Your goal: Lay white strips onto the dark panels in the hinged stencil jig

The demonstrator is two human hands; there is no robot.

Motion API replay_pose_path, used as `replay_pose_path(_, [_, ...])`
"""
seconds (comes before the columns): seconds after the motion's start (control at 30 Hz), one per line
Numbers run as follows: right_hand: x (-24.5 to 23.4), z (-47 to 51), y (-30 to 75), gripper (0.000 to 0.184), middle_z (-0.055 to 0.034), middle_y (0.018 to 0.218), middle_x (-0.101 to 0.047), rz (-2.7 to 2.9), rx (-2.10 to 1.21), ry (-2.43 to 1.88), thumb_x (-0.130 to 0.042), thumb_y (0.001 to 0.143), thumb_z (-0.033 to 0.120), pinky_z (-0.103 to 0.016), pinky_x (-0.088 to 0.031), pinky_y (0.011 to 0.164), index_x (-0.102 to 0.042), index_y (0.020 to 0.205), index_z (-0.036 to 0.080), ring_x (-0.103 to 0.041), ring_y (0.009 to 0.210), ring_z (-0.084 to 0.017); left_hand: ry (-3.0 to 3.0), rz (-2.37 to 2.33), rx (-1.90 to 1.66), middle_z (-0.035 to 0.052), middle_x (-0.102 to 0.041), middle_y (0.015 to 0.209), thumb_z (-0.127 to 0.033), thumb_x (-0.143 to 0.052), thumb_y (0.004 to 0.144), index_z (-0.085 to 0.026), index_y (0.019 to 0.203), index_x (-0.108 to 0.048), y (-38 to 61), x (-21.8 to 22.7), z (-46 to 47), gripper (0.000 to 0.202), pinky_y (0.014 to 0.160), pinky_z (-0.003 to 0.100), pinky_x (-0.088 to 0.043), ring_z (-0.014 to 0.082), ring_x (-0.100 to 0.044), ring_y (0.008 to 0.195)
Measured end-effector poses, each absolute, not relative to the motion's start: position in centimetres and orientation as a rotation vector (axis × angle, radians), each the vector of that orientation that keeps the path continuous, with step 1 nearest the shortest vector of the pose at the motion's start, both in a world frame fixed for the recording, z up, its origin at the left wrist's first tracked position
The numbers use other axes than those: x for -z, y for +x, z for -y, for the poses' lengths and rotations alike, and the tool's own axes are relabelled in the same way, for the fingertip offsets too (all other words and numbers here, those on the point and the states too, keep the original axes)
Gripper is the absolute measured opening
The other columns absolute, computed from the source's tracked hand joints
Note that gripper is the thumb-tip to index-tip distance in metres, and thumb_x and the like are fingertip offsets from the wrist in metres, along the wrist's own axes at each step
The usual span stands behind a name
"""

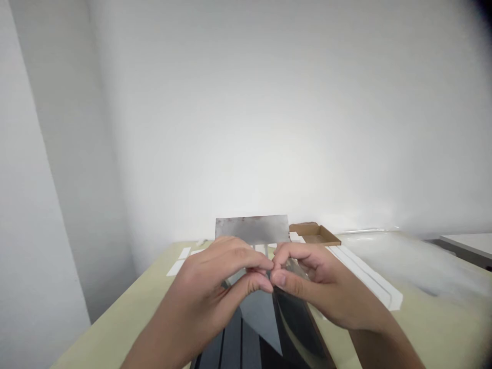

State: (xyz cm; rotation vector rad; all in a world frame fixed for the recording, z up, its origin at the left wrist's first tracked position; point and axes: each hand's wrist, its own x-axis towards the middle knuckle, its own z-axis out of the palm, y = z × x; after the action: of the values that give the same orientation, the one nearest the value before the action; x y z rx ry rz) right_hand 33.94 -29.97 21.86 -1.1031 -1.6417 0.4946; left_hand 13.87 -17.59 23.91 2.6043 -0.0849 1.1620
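Closest to the camera, a dark glossy sheet [298,328] lies on the pale green table [123,318], and a thin grey film [263,315] hangs over it in a pointed shape. The left hand [215,287] pinches the upper part of the film between thumb and forefinger. The right hand [323,292] grips the top edge of the dark sheet, and its fingertips touch those of the left. Behind the hands a grey metal plate [251,229] stands upright. Just beside it, to the right, is a flat cardboard box [315,234], in front of the white wall [269,102].
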Motion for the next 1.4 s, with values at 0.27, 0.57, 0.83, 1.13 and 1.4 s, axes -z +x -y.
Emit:
replay_pose_path(0.27, [-22.19,30.21,33.79,0.017,0.0037,0.085,-0.065,1.641,-0.484,-1.128,-0.067,0.104,0.038,-0.026,-0.043,0.074,-0.068,0.094,0.024,-0.057,0.081,-0.013,2.587,0.326,-1.198,-0.0023,-0.072,0.086,-0.005,-0.061,0.103,-0.025,0.11,-0.072,14.05,-24.15,17.62,0.024,0.076,0.026,-0.048,0.0126,-0.063,0.079])
replay_pose_path(0.57, [-21.93,30.16,34.15,0.013,0.0022,0.088,-0.066,1.601,-0.627,-1.004,-0.07,0.103,0.033,-0.027,-0.041,0.075,-0.07,0.095,0.022,-0.056,0.082,-0.013,2.619,0.422,-1.212,0.0003,-0.071,0.091,0.004,-0.054,0.1,-0.022,0.101,-0.069,13.9,-24.26,17.72,0.03,0.078,0.029,-0.046,0.0136,-0.063,0.083])
replay_pose_path(0.83, [-21.62,30.2,34.21,0.015,0.0023,0.084,-0.062,1.564,-0.724,-0.927,-0.072,0.102,0.034,-0.026,-0.037,0.071,-0.071,0.095,0.02,-0.051,0.078,-0.012,2.578,0.405,-1.24,-0.0007,-0.073,0.088,-0.003,-0.06,0.102,-0.024,0.109,-0.069,14.28,-24.17,17.98,0.024,0.079,0.029,-0.049,0.0138,-0.065,0.08])
replay_pose_path(1.13, [-21.83,30.3,34.15,0.021,0.0018,0.08,-0.061,1.53,-0.768,-0.899,-0.072,0.101,0.037,-0.025,-0.038,0.069,-0.07,0.092,0.018,-0.05,0.073,-0.011,2.59,0.455,-1.288,0.002,-0.072,0.094,0.0,-0.06,0.1,-0.025,0.106,-0.071,14.15,-23.82,17.82,0.028,0.076,0.033,-0.046,0.0155,-0.062,0.079])
replay_pose_path(1.4, [-21.74,30.45,34.18,0.02,0.0018,0.081,-0.061,1.509,-0.772,-0.892,-0.072,0.101,0.037,-0.025,-0.041,0.072,-0.07,0.093,0.019,-0.051,0.074,-0.012,2.545,0.472,-1.282,0.0004,-0.073,0.092,-0.002,-0.066,0.099,-0.024,0.112,-0.07,14.21,-23.79,17.99,0.026,0.079,0.033,-0.048,0.0149,-0.065,0.08])
